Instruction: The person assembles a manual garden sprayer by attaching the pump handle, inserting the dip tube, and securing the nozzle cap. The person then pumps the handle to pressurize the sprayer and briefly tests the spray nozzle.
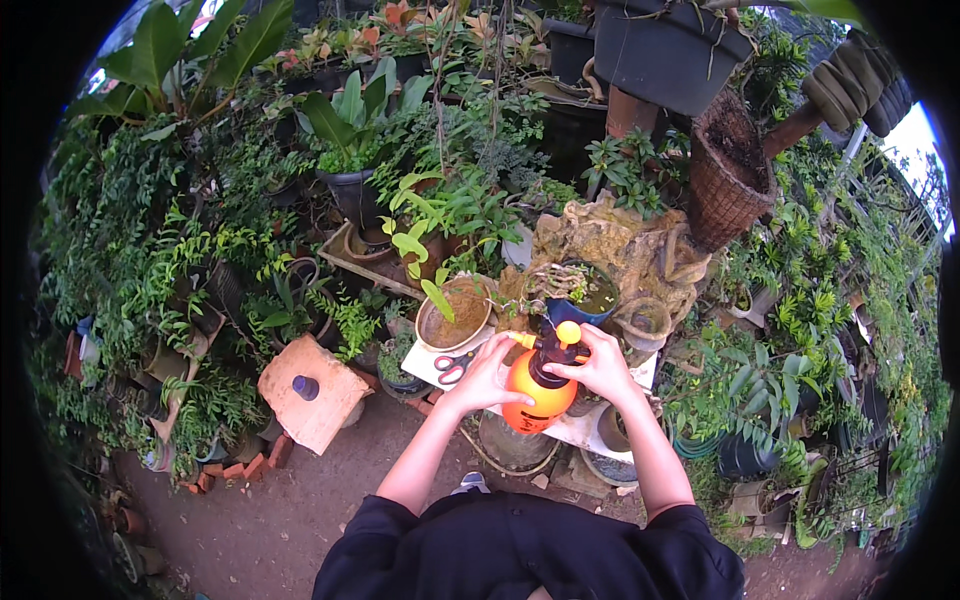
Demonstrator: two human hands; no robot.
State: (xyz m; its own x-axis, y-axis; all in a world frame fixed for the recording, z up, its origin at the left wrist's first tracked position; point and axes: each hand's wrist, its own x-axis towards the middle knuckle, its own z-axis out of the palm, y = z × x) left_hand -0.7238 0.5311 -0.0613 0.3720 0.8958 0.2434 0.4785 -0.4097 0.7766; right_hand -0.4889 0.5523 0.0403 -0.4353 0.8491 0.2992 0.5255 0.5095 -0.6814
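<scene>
An orange pump sprayer [540,400] with a dark collar, a yellow nozzle and a round yellow pump knob is held upright between my two hands, over the front of a white board [425,362]. My left hand [482,375] wraps the left side, thumb on the orange body and fingers up near the nozzle. From the right, my right hand [603,368] grips the dark collar just below the knob. Scissors [456,368] with dark and red handles lie on the board left of my left hand. Behind them stands a round pot [455,312] of brown soil with a leafy yellow-green stem.
A blue-rimmed pot [590,290] and rough tan rockwork [620,245] stand behind the sprayer. At left, a clay slab [310,390] carries a small dark cap. A black planter [670,55] and a woven basket pot [730,175] rise at back right. Dense potted plants surround the board.
</scene>
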